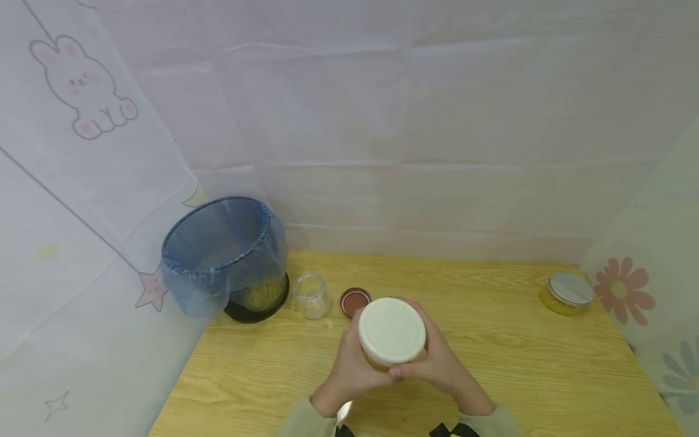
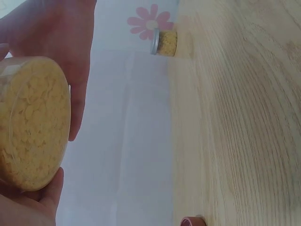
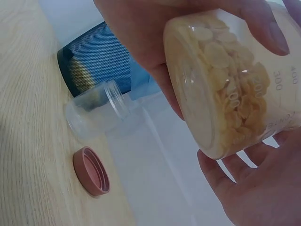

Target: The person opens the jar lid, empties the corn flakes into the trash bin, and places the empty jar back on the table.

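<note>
Both hands hold a clear plastic jar (image 3: 235,84) of pale yellow flakes above the table, with its white lid (image 1: 392,331) on. My left hand (image 1: 354,367) grips its left side, and my right hand (image 1: 443,366) grips the right, the thumbs near each other at the front. In the right wrist view the jar shows printed measuring marks, and flakes fill its lower part. Beyond the hands stands an open, clear glass jar (image 1: 312,296). A reddish-brown lid (image 1: 355,301) lies next to it with its inner side up.
A dark mesh bin (image 1: 256,303) with a blue liner bag (image 1: 218,243) stands at the back left. At the back right is a small jar (image 1: 568,294) of yellow contents with a silver lid. Printed cloth (image 1: 382,133) hangs behind the wooden table (image 1: 508,340).
</note>
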Tool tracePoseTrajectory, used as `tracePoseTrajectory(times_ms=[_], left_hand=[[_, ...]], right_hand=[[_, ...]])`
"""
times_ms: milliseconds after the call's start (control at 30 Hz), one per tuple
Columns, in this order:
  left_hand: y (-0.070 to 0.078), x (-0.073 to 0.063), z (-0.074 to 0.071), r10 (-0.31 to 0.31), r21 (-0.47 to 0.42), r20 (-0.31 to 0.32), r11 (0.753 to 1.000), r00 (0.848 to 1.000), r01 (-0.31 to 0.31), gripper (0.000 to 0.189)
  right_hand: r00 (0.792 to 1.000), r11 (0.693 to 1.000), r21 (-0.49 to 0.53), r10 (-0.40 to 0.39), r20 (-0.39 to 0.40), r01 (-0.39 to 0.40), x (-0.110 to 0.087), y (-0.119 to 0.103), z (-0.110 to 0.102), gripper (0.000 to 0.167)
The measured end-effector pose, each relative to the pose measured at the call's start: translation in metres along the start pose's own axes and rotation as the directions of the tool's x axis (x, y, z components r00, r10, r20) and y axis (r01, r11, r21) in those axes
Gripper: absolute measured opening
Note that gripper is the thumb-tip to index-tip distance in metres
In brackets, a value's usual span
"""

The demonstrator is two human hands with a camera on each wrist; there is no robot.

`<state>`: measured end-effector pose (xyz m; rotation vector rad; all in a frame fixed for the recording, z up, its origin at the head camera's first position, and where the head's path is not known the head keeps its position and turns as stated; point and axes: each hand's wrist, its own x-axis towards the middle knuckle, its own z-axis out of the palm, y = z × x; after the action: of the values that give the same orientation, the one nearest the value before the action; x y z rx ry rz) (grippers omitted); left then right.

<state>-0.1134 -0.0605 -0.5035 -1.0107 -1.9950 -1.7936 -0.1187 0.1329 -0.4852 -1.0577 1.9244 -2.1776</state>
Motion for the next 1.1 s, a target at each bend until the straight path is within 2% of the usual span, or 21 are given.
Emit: tracePoseTrajectory(times_ms=[233, 467, 567, 833, 1100], left_hand=[[0.0051, 0.0004, 0.0017, -0.046, 0.013, 0.007, 0.999, 0.999, 0.046, 0.098], [0.0055, 0.0012, 0.0034, -0.069, -0.027, 0.091, 0.997, 0.993, 0.072, 0.109], [0.0031, -0.0011, 0.0039, -0.087, -0.019, 0.107, 0.996, 0.99, 0.089, 0.112], [-0.0012, -0.0046, 0.0008, -0.113, 0.023, 0.093, 0.994, 0.989, 0.111, 0.109], [-0.0019, -0.0058, -0.0004, -0.103, 0.058, 0.071, 0.993, 0.992, 0.099, 0.105]], right_hand=[[0.999, 0.999, 0.003, -0.032, -0.012, 0.032, 0.0003, -0.0009, 0.0, 0.098], [0.994, 0.995, 0.043, -0.085, -0.065, 0.088, 0.0022, -0.003, -0.0011, 0.09], [0.992, 0.993, 0.044, -0.111, -0.066, 0.114, 0.0031, -0.0038, -0.0033, 0.088], [0.988, 0.991, 0.013, -0.13, -0.081, 0.131, 0.0012, -0.0054, -0.0067, 0.09], [0.981, 0.991, 0.053, -0.111, -0.159, 0.121, -0.0019, -0.0079, -0.0093, 0.091]])
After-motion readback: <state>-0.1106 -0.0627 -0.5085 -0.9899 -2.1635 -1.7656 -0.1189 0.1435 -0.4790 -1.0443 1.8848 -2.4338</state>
